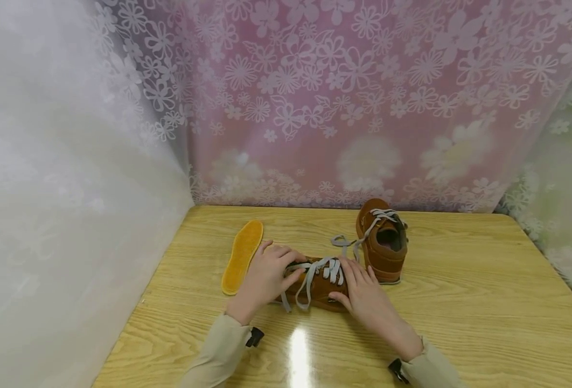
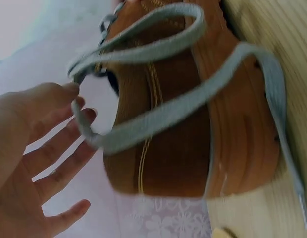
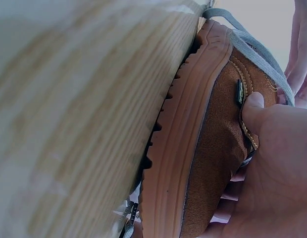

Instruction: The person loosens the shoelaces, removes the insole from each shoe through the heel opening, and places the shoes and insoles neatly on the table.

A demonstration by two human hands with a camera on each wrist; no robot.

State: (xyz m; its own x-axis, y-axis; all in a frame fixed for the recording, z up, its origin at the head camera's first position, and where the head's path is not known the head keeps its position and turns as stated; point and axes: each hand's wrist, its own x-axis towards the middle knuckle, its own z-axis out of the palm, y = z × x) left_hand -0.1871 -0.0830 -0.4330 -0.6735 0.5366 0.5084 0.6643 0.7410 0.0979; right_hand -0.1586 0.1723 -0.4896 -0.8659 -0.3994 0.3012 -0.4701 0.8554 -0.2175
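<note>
A brown lace-up shoe (image 1: 317, 299) lies on the table, its heel toward the left. My left hand (image 1: 269, 272) is over the shoe's opening, thumb and forefinger at the grey shoelace (image 2: 158, 121), pinching it; the other fingers spread apart in the left wrist view. The lace hangs in a loop down the shoe's side and heel. My right hand (image 1: 367, 296) grips the front part of the shoe, thumb (image 3: 253, 106) against the near side beside a small dark tag, the fingers over the top and far side. The toe is partly hidden beneath that hand.
A second brown shoe (image 1: 385, 258) with grey laces stands behind at the right, its loose lace trailing left. A yellow-orange insole (image 1: 242, 256) lies left of the left hand. The wooden table (image 1: 460, 302) meets flowered curtains at the back and sides.
</note>
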